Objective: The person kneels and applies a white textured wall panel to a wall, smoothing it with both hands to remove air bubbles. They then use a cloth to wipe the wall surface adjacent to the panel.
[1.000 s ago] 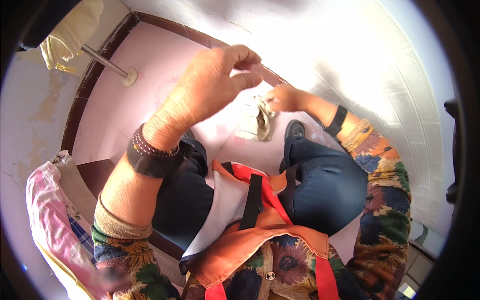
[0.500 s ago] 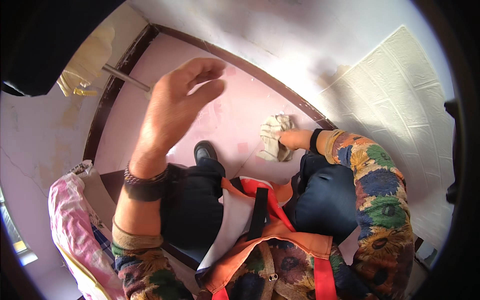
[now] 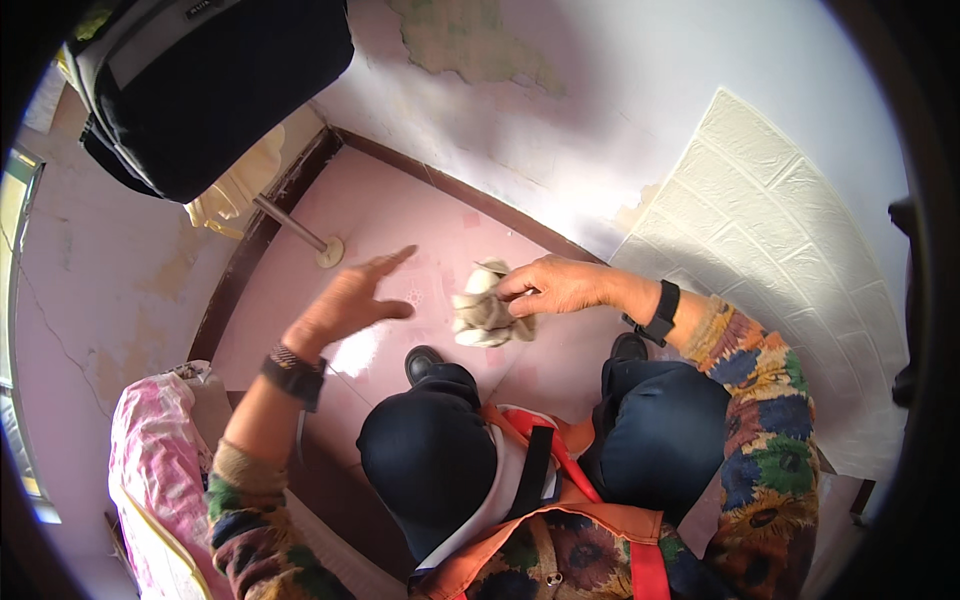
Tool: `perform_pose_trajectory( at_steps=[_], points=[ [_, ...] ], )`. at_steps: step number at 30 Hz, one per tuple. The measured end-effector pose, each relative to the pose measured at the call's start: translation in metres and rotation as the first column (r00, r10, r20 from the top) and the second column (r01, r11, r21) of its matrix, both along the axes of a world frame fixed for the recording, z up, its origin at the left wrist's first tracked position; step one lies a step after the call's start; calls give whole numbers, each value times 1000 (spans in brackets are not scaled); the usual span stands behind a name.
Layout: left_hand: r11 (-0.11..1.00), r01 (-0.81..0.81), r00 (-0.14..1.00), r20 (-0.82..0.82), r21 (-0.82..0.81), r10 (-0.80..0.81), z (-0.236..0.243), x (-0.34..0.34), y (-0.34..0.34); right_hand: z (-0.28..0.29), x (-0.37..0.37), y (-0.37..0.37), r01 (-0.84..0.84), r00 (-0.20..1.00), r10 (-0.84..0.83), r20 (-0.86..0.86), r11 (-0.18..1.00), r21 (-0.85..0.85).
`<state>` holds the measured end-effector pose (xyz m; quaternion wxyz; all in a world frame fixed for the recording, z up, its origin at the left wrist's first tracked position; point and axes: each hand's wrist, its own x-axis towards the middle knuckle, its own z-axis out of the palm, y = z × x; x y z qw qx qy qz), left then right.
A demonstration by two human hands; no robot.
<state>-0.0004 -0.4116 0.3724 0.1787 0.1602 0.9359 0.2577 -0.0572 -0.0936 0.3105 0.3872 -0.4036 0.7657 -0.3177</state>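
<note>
A crumpled pale cloth with darker stripes (image 3: 482, 312) hangs from my right hand (image 3: 560, 287), pinched between thumb and fingers above the pink floor. My left hand (image 3: 350, 303) is held in the air to the left of the cloth, fingers stretched and thumb apart, with nothing in it. A gap separates that hand from the cloth. Both wrists wear dark bands.
Below my hands are my knees in dark trousers and an orange-and-white apron (image 3: 600, 520). A black bag (image 3: 230, 100) hangs upper left, near a metal post (image 3: 295, 228). Pink-and-white bedding (image 3: 155, 440) lies at left; white brick-pattern panelling (image 3: 760, 230) covers the right wall.
My right hand has brought the cloth up and leftward, away from my right knee. My left hand has come down and nearer, its fingers straighter. The view has shifted, showing more of the bag.
</note>
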Motion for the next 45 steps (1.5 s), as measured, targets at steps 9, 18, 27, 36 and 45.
perform_pose_trajectory(
  at_steps=[9, 18, 27, 36, 45],
  points=[
    [863, -95, 975, 222, 495, -20, -72, -27, 43, 59, 34, -9, 310, 945, -211, 249, 821, -480],
    [773, -447, 873, 31, 450, 487, -100, -73, 66, 96, 67, 42, 230, 836, -322, -445, 941, -247],
    [205, -632, 692, 425, 747, 584, -183, -142, 74, 113, 71, 55, 279, 807, -305, -505, 952, -129],
    [-10, -729, 518, 562, 684, 645, -257, -197, 10, 96, 46, 48, 179, 874, -190, -448, 982, -68],
    [59, -668, 452, 341, 742, 824, -284, -293, -40, 75, 2, 44, 197, 911, -182, -370, 980, 2]
  ],
)
